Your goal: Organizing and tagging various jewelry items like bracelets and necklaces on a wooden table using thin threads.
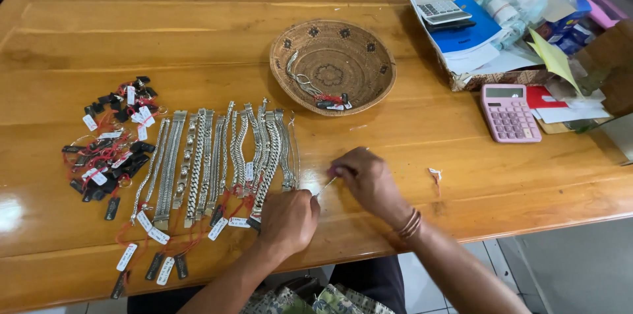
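My left hand (288,220) rests on the wooden table (198,30) near its front edge, fingers curled on the near end of a thin silver chain (326,185). My right hand (366,179) pinches the chain's other end just to the right. Directly left of my left hand lies a row of several silver chain bracelets (217,159), side by side, with white tags on red strings. Farther left sits a pile of black and white tags (109,149) with red strings.
A woven basket (356,54) at the table's middle holds a silver chain and tags. A pink calculator (508,113), papers, a blue booklet and a box of clutter stand at the right. A small tag scrap (434,173) lies right of my hand.
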